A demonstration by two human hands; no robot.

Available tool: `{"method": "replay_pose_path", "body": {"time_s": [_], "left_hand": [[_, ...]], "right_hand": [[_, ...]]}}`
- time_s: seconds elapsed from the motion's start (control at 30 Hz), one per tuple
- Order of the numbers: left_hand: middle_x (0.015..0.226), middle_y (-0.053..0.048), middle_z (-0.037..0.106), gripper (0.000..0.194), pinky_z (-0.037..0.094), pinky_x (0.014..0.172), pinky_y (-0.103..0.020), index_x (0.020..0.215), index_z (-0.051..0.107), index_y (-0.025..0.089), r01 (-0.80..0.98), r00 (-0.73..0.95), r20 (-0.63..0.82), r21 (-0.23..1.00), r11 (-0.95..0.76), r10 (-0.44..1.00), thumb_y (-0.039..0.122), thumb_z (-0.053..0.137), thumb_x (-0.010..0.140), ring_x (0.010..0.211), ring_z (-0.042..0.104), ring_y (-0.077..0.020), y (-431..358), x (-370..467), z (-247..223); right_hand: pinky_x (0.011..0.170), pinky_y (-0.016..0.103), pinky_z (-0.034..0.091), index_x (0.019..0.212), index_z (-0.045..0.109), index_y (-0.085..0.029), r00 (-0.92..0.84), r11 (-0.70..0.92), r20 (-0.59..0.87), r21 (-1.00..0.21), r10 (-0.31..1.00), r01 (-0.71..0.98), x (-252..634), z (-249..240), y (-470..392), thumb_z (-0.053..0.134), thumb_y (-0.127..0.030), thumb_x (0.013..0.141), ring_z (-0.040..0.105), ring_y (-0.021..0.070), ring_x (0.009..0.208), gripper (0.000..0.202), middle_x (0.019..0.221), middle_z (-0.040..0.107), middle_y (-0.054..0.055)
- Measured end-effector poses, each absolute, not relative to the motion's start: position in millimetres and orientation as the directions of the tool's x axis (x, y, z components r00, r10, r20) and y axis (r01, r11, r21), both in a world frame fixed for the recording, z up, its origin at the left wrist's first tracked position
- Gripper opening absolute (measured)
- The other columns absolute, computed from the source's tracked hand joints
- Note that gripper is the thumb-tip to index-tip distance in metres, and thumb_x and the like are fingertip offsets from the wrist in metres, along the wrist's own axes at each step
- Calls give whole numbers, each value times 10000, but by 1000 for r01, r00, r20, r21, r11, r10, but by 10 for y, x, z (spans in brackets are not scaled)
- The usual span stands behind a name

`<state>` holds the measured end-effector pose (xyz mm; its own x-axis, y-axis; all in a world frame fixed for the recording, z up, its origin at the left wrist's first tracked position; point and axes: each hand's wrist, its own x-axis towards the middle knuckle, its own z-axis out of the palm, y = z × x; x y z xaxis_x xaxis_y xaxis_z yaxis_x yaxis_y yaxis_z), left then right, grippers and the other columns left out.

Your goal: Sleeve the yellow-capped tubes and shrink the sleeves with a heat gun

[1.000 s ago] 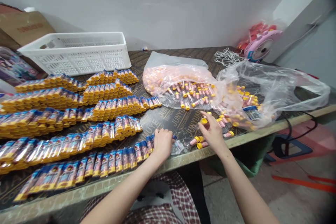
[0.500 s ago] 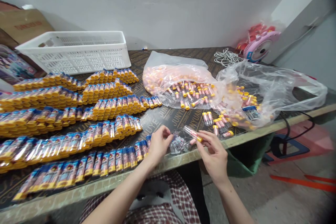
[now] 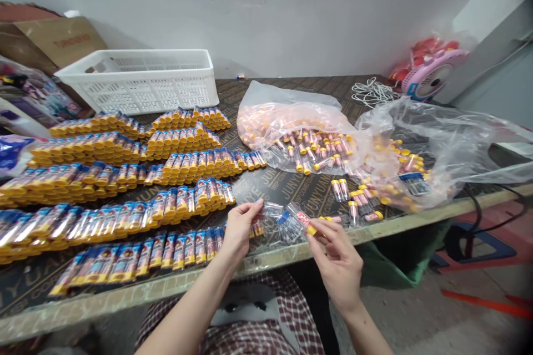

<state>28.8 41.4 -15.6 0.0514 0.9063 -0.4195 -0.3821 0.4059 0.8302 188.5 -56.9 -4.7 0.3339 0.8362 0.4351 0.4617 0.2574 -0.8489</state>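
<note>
My left hand (image 3: 241, 228) pinches one end of a clear plastic sleeve (image 3: 272, 210) between thumb and fingertips. In my right hand (image 3: 338, 252) is a clear tube (image 3: 298, 214) with a yellow cap, held by the capped end. The tube tilts, its clear end pointing up and left toward the sleeve; they look close, but I cannot tell if they touch. Below them, near the table edge, lies a small pile of clear, blue-printed sleeves (image 3: 290, 231). More yellow-capped tubes (image 3: 353, 212) lie just past my right hand.
Rows of sleeved tubes (image 3: 137, 213) are stacked on the left, with a white basket (image 3: 141, 89) behind. Plastic bags of loose tubes (image 3: 291, 113) spread across the middle and right. A pink fan (image 3: 433, 75) and a coiled white cable (image 3: 372, 92) sit at the back right.
My left hand has drawn a clear sleeve away from the pile, up and to the left. My right hand still holds the tube. The view has shifted a little to the left.
</note>
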Motion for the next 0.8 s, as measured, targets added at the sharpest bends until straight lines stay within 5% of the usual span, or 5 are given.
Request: {"method": "replay_pose_path", "body": {"time_s": [0.33,0.47,0.63,0.8], "left_hand": [[550,37,566,336,362,557,-181,617,630,116,-280,21,-309,911,303,951,438,725,604,529,477,-52,397,247,-237],[611,39,580,307,400,569,-178,683,603,130,-313,133,-283,897,311,950,421,696,651,559,499,-57,322,262,-126],[700,13,652,437,482,617,-231,969,572,168,-382,314,-358,800,463,879,330,754,607,603,585,-91,240,245,31],[675,-24,652,311,483,614,-221,741,626,102,-265,446,-397,798,542,802,331,770,588,596,588,-86,169,236,80]], "right_hand": [[821,355,510,1083,628,-288,184,281,390,-856,902,435,1776,-89,-566,564,-128,816,561,202,976,318,1060,569,57],[802,312,519,1108,609,-306,90,254,301,-904,949,345,1712,-119,-551,498,-133,855,551,191,1018,326,1106,547,49],[772,310,522,1183,541,-318,55,310,359,-865,932,395,1717,-160,-486,485,-81,820,573,172,927,438,1046,552,41],[939,448,439,1346,342,-298,-26,392,425,-808,905,440,1753,-141,-398,541,-57,671,434,271,1195,744,1368,343,79]]}}
